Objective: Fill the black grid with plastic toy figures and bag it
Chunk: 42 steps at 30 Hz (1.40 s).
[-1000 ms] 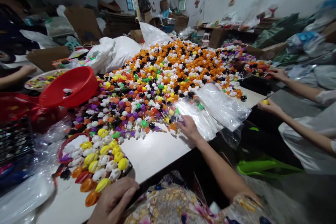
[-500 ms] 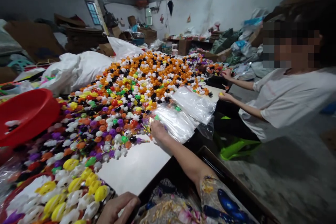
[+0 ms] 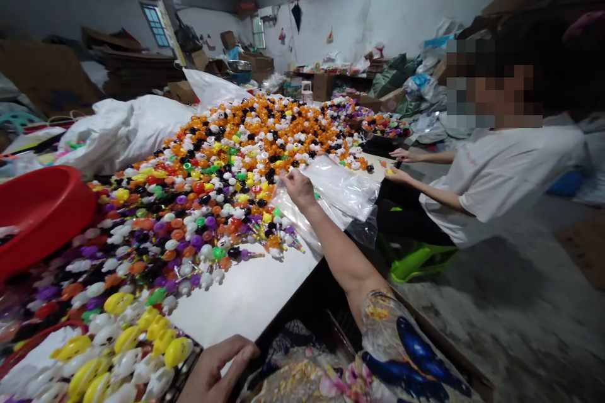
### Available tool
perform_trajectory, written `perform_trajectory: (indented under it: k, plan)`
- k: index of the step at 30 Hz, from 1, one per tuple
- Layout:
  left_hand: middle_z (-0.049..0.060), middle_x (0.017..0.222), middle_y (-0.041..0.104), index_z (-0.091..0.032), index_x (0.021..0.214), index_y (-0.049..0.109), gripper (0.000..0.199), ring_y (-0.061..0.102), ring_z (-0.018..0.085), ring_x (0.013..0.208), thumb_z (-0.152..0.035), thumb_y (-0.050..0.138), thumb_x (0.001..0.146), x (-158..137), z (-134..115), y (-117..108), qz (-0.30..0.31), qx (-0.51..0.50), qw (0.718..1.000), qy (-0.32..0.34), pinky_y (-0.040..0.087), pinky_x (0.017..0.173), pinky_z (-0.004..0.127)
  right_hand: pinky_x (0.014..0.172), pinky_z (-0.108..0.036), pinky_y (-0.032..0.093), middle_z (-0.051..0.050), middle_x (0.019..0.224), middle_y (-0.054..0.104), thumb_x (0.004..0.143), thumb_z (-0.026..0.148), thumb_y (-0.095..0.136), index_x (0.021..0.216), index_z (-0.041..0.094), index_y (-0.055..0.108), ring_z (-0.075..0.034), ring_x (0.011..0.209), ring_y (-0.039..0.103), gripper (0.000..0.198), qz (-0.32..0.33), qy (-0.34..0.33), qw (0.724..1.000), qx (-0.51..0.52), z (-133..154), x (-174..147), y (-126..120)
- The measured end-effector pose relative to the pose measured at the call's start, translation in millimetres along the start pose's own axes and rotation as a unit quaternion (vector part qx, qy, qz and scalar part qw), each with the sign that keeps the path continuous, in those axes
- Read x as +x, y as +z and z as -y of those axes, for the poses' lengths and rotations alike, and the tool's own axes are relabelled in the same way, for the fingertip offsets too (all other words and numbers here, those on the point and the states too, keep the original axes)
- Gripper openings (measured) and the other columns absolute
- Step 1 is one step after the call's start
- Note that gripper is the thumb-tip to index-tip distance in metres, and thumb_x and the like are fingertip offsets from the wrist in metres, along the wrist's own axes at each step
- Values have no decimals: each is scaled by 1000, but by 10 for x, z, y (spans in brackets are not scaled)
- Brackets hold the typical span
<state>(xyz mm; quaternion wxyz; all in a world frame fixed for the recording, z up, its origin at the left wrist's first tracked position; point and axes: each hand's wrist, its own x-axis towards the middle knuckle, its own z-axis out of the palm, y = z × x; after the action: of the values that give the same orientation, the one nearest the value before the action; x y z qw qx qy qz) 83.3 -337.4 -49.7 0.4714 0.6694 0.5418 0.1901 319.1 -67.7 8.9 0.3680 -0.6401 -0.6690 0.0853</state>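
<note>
My right hand (image 3: pixel 299 190) is closed in a pinch on the edge of a clear plastic bag (image 3: pixel 297 217), at the left end of the stacked bags. Below it, several small toys with thin multicoloured sticks (image 3: pixel 283 240) lie on the white tabletop (image 3: pixel 222 302). Near the front edge of the table rests my left hand (image 3: pixel 218 368), thumb apart from the fingers and nothing seen in it; its fingertips are partly hidden. Left of that hand, yellow and white toy heads (image 3: pixel 125 340) fill a red-rimmed container.
A large heap of small plastic toy heads (image 3: pixel 265 132) covers the table. A red basin (image 3: pixel 45 214) stands at the left, a white sack (image 3: pixel 137 129) behind it. Across the corner, a co-worker in a white shirt (image 3: pixel 520 182) sits with both hands at the table.
My right hand has moved up and away from the stick toys to the bag's edge. The stick toys now lie loose on the table. The co-worker's far hand has come down to the tabletop.
</note>
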Motion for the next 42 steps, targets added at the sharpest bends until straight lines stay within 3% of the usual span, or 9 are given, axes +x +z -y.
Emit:
perform_trajectory:
  k: [10, 13, 16, 20, 24, 29, 32, 38, 42]
  plan:
    - [5, 81, 72, -19, 79, 71, 61, 64, 20, 80, -73, 41, 86, 88, -145, 5, -20, -3, 1000, -9, 51, 75, 25, 62, -23, 35, 6, 65, 52, 83, 30, 66, 72, 21, 50, -11, 63, 49, 21, -38, -29, 986, 159, 494, 498, -90]
    - [5, 82, 72, -19, 78, 71, 56, 64, 20, 81, -68, 45, 88, 75, -152, -15, -44, -29, 999, -12, 51, 78, 26, 62, -23, 36, 7, 64, 50, 84, 34, 66, 73, 21, 48, -10, 61, 46, 24, -86, -99, 966, 223, 757, 466, -269]
    - [8, 93, 72, -19, 91, 72, 52, 64, 20, 87, -67, 55, 84, 110, -140, -37, -94, -139, 986, 5, 53, 82, 30, 57, -22, 36, 7, 61, 49, 89, 40, 62, 77, 22, 50, -9, 57, 43, 24, -60, -213, 936, 273, 1065, 27, -373]
    - [14, 116, 65, -19, 116, 65, 67, 62, 23, 98, -72, 65, 74, 186, -125, -87, -204, -359, 909, 62, 55, 75, 32, 50, -21, 34, 6, 57, 52, 90, 35, 60, 73, 23, 52, -9, 48, 44, 22, 119, -402, 868, 267, 1243, -968, -201]
    - [4, 81, 63, -14, 90, 64, 58, 57, 14, 75, -66, 76, 67, 178, -108, -95, -256, -449, 850, 103, 48, 69, 25, 51, -23, 36, 2, 60, 60, 89, 20, 48, 79, 25, 57, -13, 52, 54, 15, 209, -497, 807, 242, 1092, -1670, 136]
    - [-1, 68, 56, -16, 77, 55, 59, 52, 9, 60, -69, 75, 65, 149, -33, 3, -242, -520, 814, 93, 43, 60, 23, 45, -23, 34, 5, 55, 56, 82, 23, 54, 70, 26, 47, -13, 45, 50, 14, 321, -398, 824, 244, 949, -1836, 305]
    - [-2, 62, 54, -16, 70, 50, 59, 51, 9, 57, -72, 71, 68, 156, 32, 18, -277, -517, 806, 87, 41, 59, 23, 45, -24, 36, 4, 54, 55, 83, 35, 61, 65, 26, 45, -14, 46, 49, 25, 366, -346, 821, 268, 942, -1887, 306]
    - [-6, 49, 46, -22, 65, 41, 60, 36, 7, 41, -78, 60, 69, 125, 131, 13, -334, -373, 865, 28, 29, 44, 22, 40, -26, 37, 4, 51, 45, 80, 57, 63, 61, 26, 48, -14, 43, 43, 39, 313, -190, 862, 349, 777, -1924, 351]
    - [-5, 45, 38, -21, 53, 39, 41, 36, 9, 46, -44, 63, 78, 45, 193, 60, -327, -118, 937, -39, 30, 48, 24, 51, -30, 50, -2, 67, 60, 75, 63, 67, 75, 26, 60, -20, 58, 58, 38, 199, -96, 904, 366, 522, -1763, 290]
